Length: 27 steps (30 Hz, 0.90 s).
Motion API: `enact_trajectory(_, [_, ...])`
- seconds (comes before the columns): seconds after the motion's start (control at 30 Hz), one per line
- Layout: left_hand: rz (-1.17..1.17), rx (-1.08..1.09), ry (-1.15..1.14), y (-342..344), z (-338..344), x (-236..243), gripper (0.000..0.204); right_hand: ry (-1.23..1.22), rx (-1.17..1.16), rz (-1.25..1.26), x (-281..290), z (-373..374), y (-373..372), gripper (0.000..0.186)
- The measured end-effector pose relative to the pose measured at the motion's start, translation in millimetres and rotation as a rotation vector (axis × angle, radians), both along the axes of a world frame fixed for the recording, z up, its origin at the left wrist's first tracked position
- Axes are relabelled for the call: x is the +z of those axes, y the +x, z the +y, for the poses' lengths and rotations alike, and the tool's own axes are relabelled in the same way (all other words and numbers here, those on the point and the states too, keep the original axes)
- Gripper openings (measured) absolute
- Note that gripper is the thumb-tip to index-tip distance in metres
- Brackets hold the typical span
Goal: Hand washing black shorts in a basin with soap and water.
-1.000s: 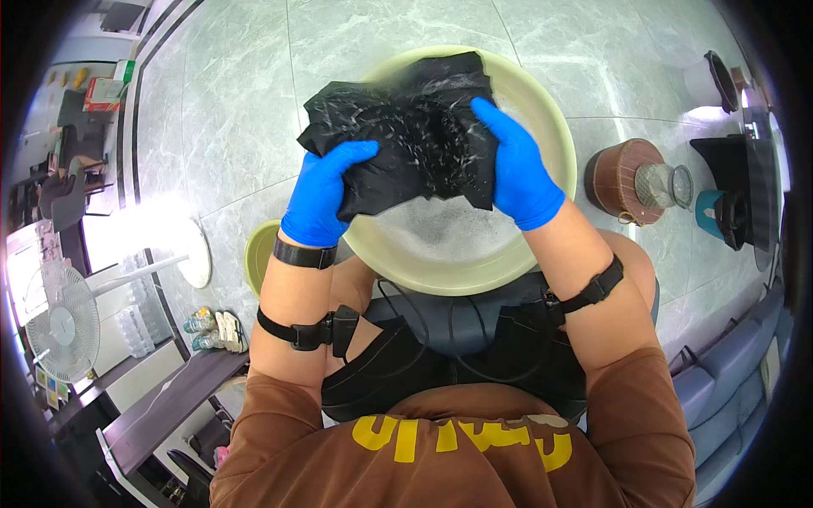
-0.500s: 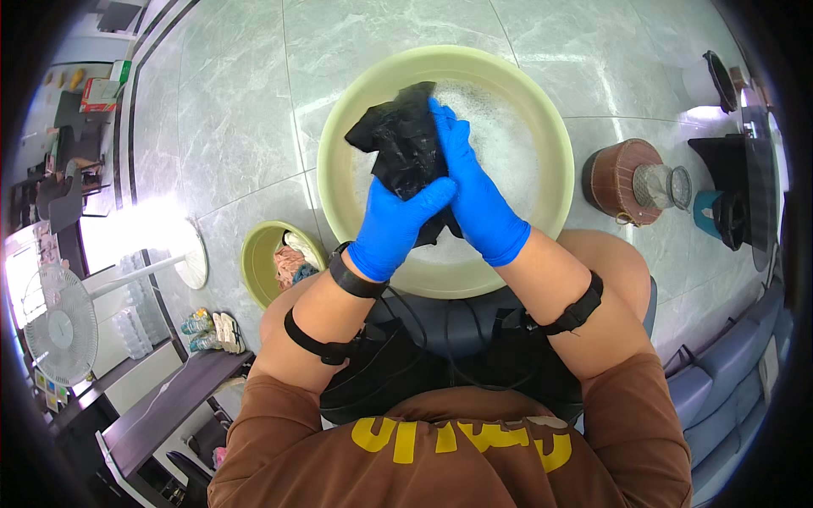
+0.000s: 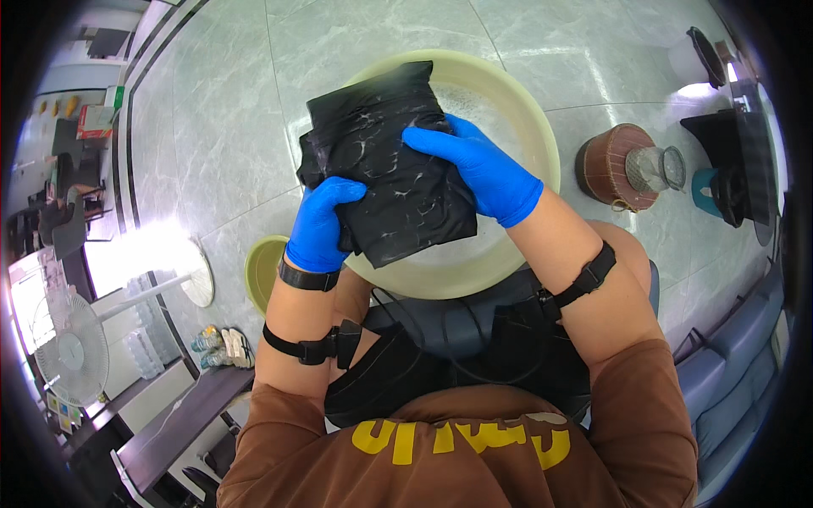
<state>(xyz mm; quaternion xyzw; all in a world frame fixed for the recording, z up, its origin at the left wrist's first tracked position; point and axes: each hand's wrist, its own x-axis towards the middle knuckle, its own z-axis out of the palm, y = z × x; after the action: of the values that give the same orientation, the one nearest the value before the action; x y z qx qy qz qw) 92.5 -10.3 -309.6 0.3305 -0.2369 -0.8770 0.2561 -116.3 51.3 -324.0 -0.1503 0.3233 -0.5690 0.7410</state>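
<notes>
A black cloth garment (image 3: 389, 182) with whitish suds streaks is held up and spread above a big pale-green basin (image 3: 549, 161). My left hand (image 3: 318, 222), in a blue glove, grips its lower left side with the thumb on top and the fingers underneath. On the other side my right hand (image 3: 487, 169), gloved the same, pinches the right edge, thumb over the cloth. Foamy water (image 3: 500, 123) shows in the basin at the garment's right; the cloth hides the basin's left part. What kind of garment it is, I cannot tell.
Left of the basin, partly behind my left forearm, stands a small green tub (image 3: 264, 275). A brown drum-shaped stool (image 3: 611, 173) is to the right, with a blue-grey sofa (image 3: 728, 381) at the lower right. A white standing fan (image 3: 76, 347) and a dark bench (image 3: 182, 419) are at the left.
The garment was bunched between my pressed-together hands over the basin. Now it is spread out wider and raised, and my hands have moved apart, the left one leftward.
</notes>
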Motion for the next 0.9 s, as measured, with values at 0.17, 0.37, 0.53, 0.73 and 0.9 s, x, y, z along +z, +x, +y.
enact_trajectory(0.17, [-0.219, -0.015, -0.336, -13, 12, -1, 0.06, -0.19, -0.135, 0.408, -14, -2, 14, 0.047])
enact_trajectory(0.37, [-0.39, 0.084, -0.751, -19, 17, -21, 0.044, -0.281, -0.323, 0.454, -18, 13, 62, 0.06])
enact_trajectory(0.53, [-0.489, 0.178, -0.868, -44, 37, -43, 0.041, -0.139, -0.366, 0.677, -32, 9, 55, 0.052])
enact_trajectory(0.73, [-0.467, -0.009, -0.84, -41, 45, -43, 0.043, 0.006, -0.365, 0.723, -47, -1, 31, 0.042])
enact_trajectory(0.9, [-0.265, -0.001, -0.576, -33, 32, -23, 0.057, 0.042, -0.293, 0.637, -37, -4, 21, 0.045])
